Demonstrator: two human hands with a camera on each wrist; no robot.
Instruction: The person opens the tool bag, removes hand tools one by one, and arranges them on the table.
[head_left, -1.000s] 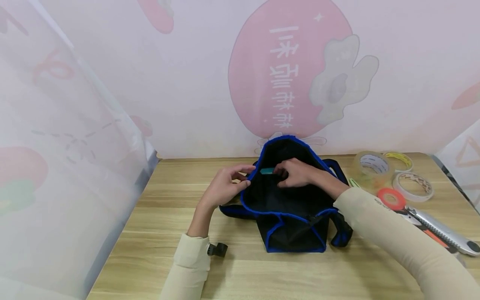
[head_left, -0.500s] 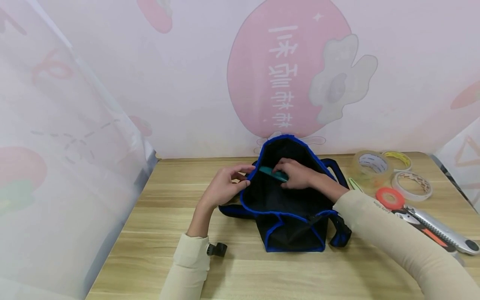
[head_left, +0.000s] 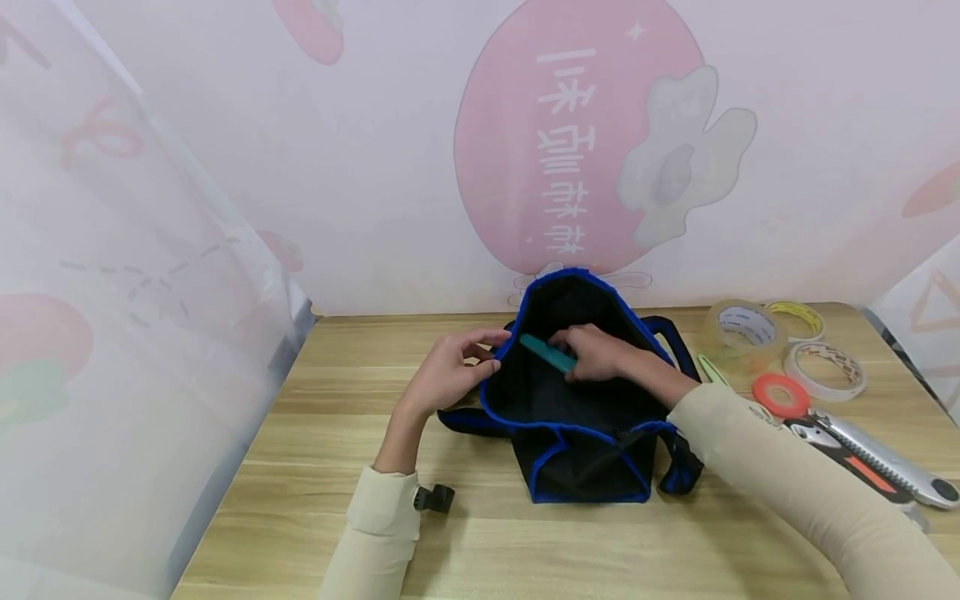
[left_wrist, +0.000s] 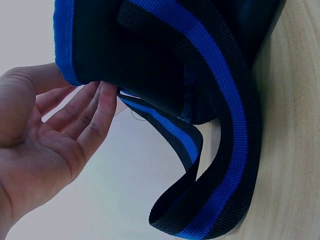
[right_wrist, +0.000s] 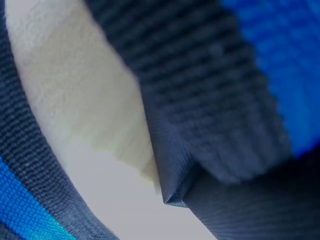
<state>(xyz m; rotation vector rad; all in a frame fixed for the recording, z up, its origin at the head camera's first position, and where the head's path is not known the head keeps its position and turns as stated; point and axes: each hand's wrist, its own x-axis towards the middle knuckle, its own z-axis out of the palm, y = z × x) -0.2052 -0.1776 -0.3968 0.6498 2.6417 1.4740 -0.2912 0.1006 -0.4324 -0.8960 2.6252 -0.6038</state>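
A black bag (head_left: 592,467) with blue edging stands on the wooden table, its mouth spread wide. My left hand (head_left: 453,367) pinches the bag's left rim; in the left wrist view, the thumb and fingers of that hand (left_wrist: 60,120) are on either side of the cloth edge. Inside the bag, my right hand (head_left: 596,352) has its fingers around the right end of a long, narrow teal object (head_left: 547,353) of unclear kind, which slants down to the right. In the right wrist view only the striped strap (right_wrist: 200,90) and black cloth show, close and blurred.
On the right lie several tape rolls, among them a clear one (head_left: 746,325) and a red one (head_left: 781,395). A silver utility knife (head_left: 885,458) and a black-and-orange tool (head_left: 855,462) lie near my right sleeve. A patterned curtain (head_left: 375,167) hangs behind the table.
The teal object has turned from nearly level to slanting, and more of its length shows. My right hand has shifted slightly to the right. The left hand has stayed at the rim.
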